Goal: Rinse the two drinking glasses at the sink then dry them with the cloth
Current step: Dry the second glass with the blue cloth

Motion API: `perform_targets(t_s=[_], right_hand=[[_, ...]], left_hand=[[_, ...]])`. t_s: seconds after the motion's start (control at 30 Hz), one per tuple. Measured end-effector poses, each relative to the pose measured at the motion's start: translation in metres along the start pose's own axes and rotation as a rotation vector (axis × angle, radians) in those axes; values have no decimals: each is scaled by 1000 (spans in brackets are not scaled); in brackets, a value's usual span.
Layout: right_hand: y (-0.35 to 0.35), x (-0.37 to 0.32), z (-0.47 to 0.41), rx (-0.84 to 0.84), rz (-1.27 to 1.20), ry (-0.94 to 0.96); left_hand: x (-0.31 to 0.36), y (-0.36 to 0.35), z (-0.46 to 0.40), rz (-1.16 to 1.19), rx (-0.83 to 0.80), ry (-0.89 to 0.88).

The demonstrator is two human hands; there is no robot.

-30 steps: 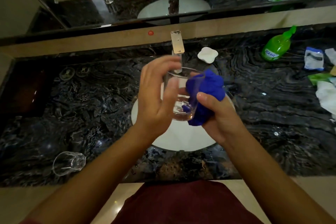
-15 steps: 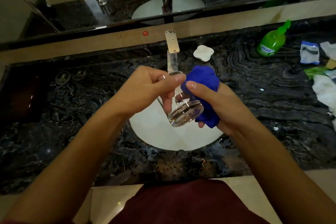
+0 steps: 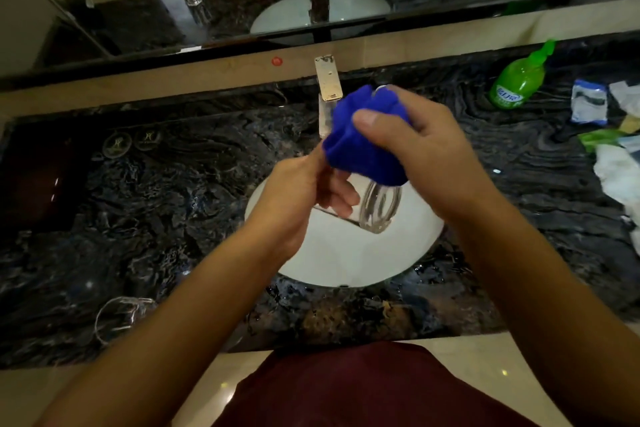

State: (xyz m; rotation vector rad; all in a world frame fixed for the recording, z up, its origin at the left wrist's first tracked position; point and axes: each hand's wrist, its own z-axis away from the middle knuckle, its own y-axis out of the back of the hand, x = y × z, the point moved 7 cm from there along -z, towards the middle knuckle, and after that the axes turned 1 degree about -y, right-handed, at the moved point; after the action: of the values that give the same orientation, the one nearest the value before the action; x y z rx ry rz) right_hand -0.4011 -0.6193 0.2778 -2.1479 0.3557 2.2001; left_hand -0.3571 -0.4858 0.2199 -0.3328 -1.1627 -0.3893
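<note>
Over the white sink basin (image 3: 346, 260) I hold a clear drinking glass (image 3: 379, 208), tipped so its thick base points toward me. My left hand (image 3: 304, 198) grips its side from the left. My right hand (image 3: 426, 152) clutches a bunched blue cloth (image 3: 363, 146) that wraps the glass's upper part; the rim is hidden under it. A second clear glass (image 3: 119, 317) lies on the dark marble counter (image 3: 173, 218) at the near left, partly behind my left forearm.
A flat metal faucet (image 3: 328, 83) stands behind the basin. A green soap bottle (image 3: 517, 81) sits at the back right, with packets and white tissues (image 3: 620, 177) along the right edge. Two round coasters (image 3: 117, 144) lie at the back left. A mirror runs along the back.
The glass has turned from upright to base toward me. My right hand has brought the cloth up and over the glass's top; my left hand shifted lower on its side.
</note>
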Motion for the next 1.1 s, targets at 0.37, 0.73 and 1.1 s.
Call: perform_targets(t_s=[0.37,0.73,1.1], right_hand=[[-27,12,-13,-148,269,-12],[-39,68,-7,72,-879,-270],[-50,17,32,437,382,450]], left_hand=[[-5,9,11,280,141,21],[-5,1,-2,464,92,127],[-24,7,2,579,336,87]])
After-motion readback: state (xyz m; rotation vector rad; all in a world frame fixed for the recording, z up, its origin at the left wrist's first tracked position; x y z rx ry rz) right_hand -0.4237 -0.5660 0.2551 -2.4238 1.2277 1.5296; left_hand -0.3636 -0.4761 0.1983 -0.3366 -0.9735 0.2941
